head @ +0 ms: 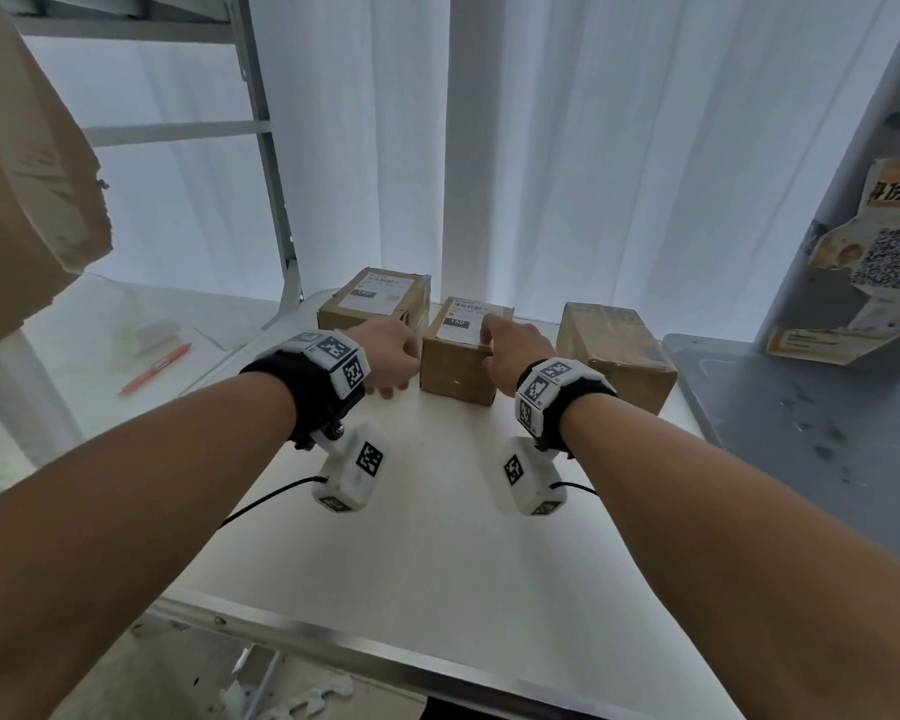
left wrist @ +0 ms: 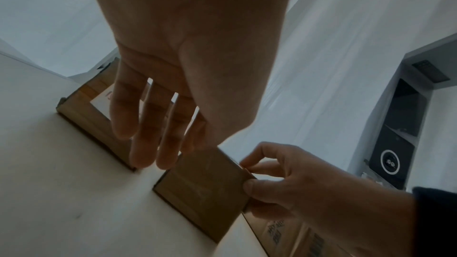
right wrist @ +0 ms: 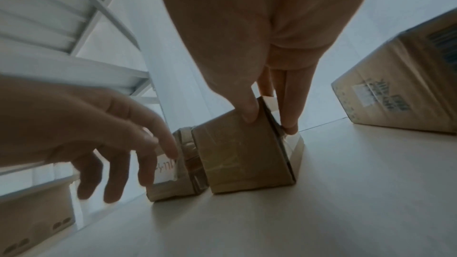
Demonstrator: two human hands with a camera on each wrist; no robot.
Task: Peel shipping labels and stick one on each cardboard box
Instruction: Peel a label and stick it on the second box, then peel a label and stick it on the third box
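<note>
On the white tabletop (head: 437, 511), three brown cardboard boxes stand in a row at the far edge; two carry labels, one does not.

Right hand (head: 515, 350) holds the middle brown cardboard box (head: 458, 366) at its near right top corner, thumb on the front face and fingers (right wrist: 291, 116) down the right side, over the edge of its white printed shipping label (head: 466, 319). Left hand (head: 385, 356) hangs just left of that box, fingers loosely spread and holding nothing. The left brown cardboard box (head: 370, 304) already bears a white label. The right brown taped cardboard box (head: 614, 350) shows no label on top. Judgement: the second label is being pressed down; the third box remains. Next move calls for a fresh label, but no label supply can be made out. A red pen (head: 157, 368) lies well to the left.
</note>
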